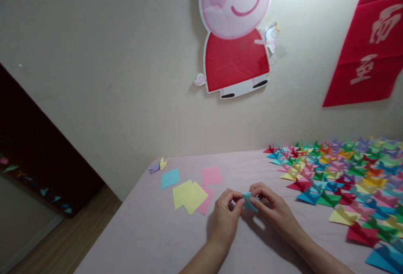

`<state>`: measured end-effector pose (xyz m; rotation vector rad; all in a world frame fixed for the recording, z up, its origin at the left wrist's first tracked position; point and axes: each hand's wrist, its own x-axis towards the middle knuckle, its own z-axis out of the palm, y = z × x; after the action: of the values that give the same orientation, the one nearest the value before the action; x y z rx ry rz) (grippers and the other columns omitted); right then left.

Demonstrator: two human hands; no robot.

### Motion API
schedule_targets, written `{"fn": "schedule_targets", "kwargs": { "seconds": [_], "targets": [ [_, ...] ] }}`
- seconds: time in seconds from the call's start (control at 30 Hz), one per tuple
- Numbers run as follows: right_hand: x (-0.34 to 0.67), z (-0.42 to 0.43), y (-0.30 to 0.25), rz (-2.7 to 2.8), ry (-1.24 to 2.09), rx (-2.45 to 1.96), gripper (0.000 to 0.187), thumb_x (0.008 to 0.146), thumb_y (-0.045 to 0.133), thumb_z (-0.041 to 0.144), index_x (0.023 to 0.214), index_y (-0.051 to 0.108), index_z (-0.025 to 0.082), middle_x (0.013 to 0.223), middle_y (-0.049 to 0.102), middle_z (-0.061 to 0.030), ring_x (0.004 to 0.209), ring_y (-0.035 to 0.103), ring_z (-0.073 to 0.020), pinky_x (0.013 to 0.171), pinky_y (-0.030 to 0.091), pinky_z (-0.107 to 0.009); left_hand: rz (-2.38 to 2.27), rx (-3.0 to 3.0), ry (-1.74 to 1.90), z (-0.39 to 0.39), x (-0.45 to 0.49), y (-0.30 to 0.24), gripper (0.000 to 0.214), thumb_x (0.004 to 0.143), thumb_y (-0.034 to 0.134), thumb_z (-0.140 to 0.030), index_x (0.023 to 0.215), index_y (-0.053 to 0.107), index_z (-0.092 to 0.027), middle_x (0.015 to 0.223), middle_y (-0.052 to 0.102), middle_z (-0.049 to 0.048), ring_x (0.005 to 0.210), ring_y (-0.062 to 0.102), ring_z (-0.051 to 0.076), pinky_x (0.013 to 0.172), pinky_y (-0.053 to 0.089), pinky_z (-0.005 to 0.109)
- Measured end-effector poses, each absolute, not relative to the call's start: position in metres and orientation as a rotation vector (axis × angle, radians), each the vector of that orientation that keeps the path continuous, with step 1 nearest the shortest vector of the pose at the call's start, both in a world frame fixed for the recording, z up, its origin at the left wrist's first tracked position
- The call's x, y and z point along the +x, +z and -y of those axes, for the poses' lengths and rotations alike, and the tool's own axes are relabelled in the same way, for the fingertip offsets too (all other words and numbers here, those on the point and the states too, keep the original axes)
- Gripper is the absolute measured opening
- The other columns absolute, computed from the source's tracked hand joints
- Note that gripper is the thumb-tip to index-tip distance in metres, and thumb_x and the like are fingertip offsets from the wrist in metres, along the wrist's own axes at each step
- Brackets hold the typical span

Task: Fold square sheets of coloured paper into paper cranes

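Observation:
A small folded piece of light blue paper (250, 204) is held up between both hands, a little above the pale pink cloth. My left hand (227, 213) pinches its left corner between thumb and fingertips. On the other side, my right hand (270, 201) grips the paper's upper right part with thumb and index finger. Left of my left hand lie flat paper squares: overlapping yellow squares (192, 196), a pink square (212, 176) behind them, another pink square (206, 204) partly under the yellow, and a blue square (170, 178).
Rows of folded paper cranes (343, 173) in many colours cover the right side of the cloth-covered table (151, 232). A yellow and a purple folded piece (159, 166) sit at the far left corner. Behind stands a wall with a pig cutout (237, 61) and a red banner (362, 55).

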<state>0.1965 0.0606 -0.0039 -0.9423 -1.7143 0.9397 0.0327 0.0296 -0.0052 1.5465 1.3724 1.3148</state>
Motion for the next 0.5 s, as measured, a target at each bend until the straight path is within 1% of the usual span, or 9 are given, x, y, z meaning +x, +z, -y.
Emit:
{"fn": "schedule_targets", "kwargs": {
  "seconds": [0.13,0.2,0.3,0.37,0.5],
  "targets": [
    [0.1959,-0.0602,-0.0007,1.665,0.977,-0.933,0.027,0.083,0.065,0.043,0.068,0.06,0.021,0.077,0.057,-0.0009,0.071,0.056,-0.0179,0.064,0.046,-0.028,-1.364,1.496,1.269,-0.029,0.0331,-0.0054,0.006,0.083,0.061,-0.026,0.083,0.065,-0.02,0.083,0.065,0.0004,0.077,0.057,0.017,0.071,0.042,0.026],
    [0.1949,-0.0595,-0.0002,1.666,0.99,-0.929,0.027,0.082,0.065,0.042,0.067,0.06,0.021,0.075,0.056,-0.0006,0.069,0.055,-0.0173,0.062,0.046,-0.027,-1.357,1.491,1.28,-0.0291,0.0329,-0.0054,0.009,0.084,0.062,-0.029,0.083,0.065,-0.02,0.082,0.065,0.0007,0.079,0.057,0.018,0.072,0.042,0.027],
    [0.1934,-0.0584,0.0003,1.694,0.985,-0.922,0.026,0.082,0.064,0.041,0.066,0.059,0.021,0.073,0.056,-0.0002,0.069,0.055,-0.0171,0.062,0.046,-0.027,-1.376,1.502,1.302,-0.0297,0.0321,-0.0059,0.018,0.086,0.063,-0.036,0.077,0.063,-0.02,0.077,0.063,0.0002,0.075,0.054,0.017,0.068,0.041,0.026],
    [0.193,-0.0578,0.0004,1.705,0.983,-0.93,0.023,0.081,0.064,0.04,0.069,0.06,0.021,0.072,0.057,0.0001,0.067,0.054,-0.0164,0.061,0.047,-0.027,-1.387,1.503,1.312,-0.0301,0.0317,-0.0064,0.022,0.086,0.062,-0.038,0.074,0.063,-0.02,0.076,0.062,-0.0002,0.072,0.053,0.016,0.065,0.04,0.025],
    [0.1931,-0.0573,-0.0005,1.668,0.971,-0.946,0.019,0.083,0.062,0.04,0.085,0.062,0.021,0.077,0.061,-0.0005,0.067,0.056,-0.0162,0.061,0.049,-0.027,-1.402,1.506,1.34,-0.0307,0.0316,-0.0071,0.022,0.086,0.062,-0.038,0.072,0.062,-0.02,0.075,0.061,-0.0004,0.072,0.053,0.016,0.064,0.039,0.025]
  ]
}}
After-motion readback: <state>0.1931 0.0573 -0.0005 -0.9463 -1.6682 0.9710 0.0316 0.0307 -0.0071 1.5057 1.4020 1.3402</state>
